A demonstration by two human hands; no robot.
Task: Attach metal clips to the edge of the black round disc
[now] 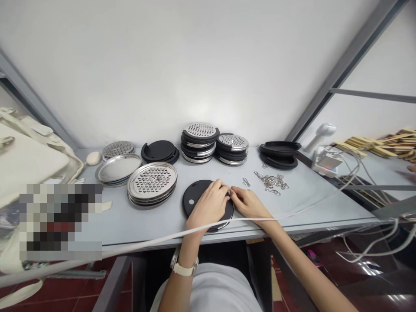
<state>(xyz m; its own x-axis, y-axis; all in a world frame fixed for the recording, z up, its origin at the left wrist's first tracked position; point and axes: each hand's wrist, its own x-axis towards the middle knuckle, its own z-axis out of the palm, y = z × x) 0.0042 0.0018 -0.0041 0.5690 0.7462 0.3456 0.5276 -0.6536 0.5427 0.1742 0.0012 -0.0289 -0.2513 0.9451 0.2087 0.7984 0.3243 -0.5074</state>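
Note:
A black round disc (194, 197) lies flat on the grey table (292, 203) in front of me, a metal rim showing at its near edge. My left hand (209, 206) rests on top of the disc, fingers curled at its right edge. My right hand (248, 201) meets it there, fingers pinched together at the disc's edge; whatever small thing they hold is hidden. A watch is on my left wrist. Loose metal clips (271, 181) lie just beyond my right hand.
Stacks of perforated metal plates (152, 183), a plain metal tray (117, 168), black rings (160, 151) and assembled discs (199, 141) line the back. More black lids (279, 154) sit right. A white cable (146, 242) runs along the near edge. A white bag (29, 156) sits left.

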